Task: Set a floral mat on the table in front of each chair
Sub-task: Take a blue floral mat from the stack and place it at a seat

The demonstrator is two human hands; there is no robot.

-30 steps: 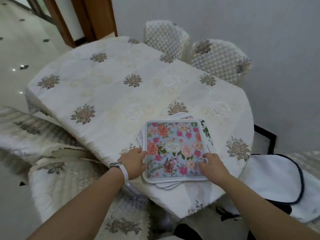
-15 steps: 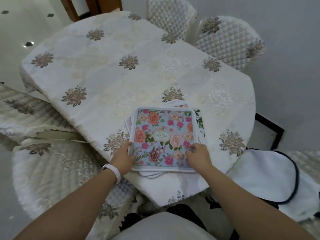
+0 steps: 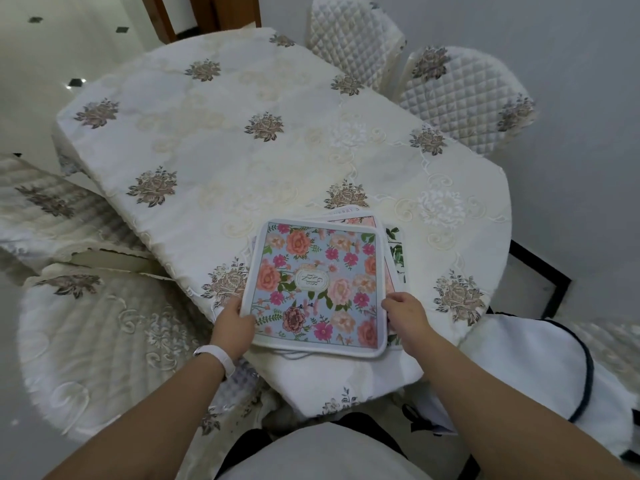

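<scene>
A stack of floral mats lies at the near end of the table (image 3: pixel 214 161), which wears a cream embroidered cloth. The top mat (image 3: pixel 317 289) is light blue with pink and orange flowers and a white border. My left hand (image 3: pixel 233 323) grips its near left corner, thumb on top. My right hand (image 3: pixel 407 315) pinches its near right edge. Beneath it a pink mat (image 3: pixel 360 220) and a white mat with green leaves (image 3: pixel 396 247) stick out at the far right.
Two quilted chairs (image 3: pixel 457 95) stand at the far right side of the table. Covered chair seats sit at the left (image 3: pixel 93 344) and further left (image 3: pixel 38 206). A white cushion with dark trim (image 3: pixel 533 362) lies at the right. A wall runs close behind.
My view has dropped and come nearer to the stack. Both hands have slid from the mat's sides to its near corners and closed on the top mat.
</scene>
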